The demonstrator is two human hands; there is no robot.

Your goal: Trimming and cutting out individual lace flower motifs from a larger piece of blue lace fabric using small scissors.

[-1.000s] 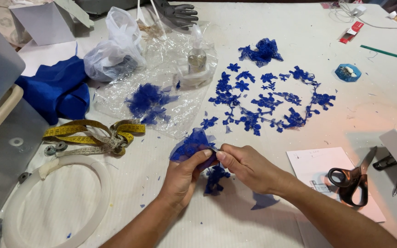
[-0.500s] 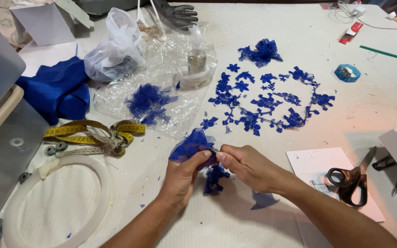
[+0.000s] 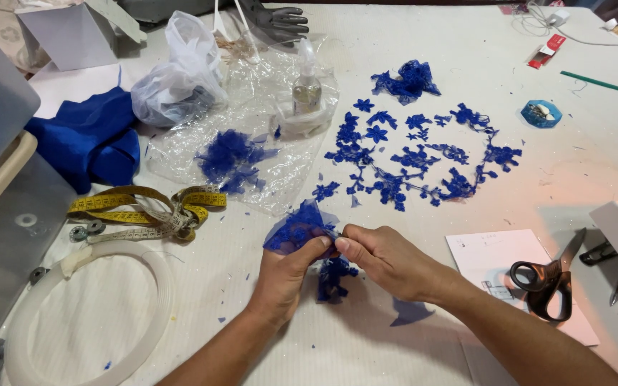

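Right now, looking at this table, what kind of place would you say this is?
Probably a sewing or dressmaking workroom. Both hands, left hand and right hand, work a piece of blue lace on a white table, with a yellow measuring tape, black scissors and cut lace appliqués nearby.

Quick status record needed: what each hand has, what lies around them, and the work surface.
left hand: pinches blue lace piece at its lower edge
right hand: fingertips on the same piece, meeting the left
below hands: blue lace scrap
laid out ahead: blue lace motifs
right: black scissors on paper sheet
left: yellow tape measure, white hoop
surface: white table
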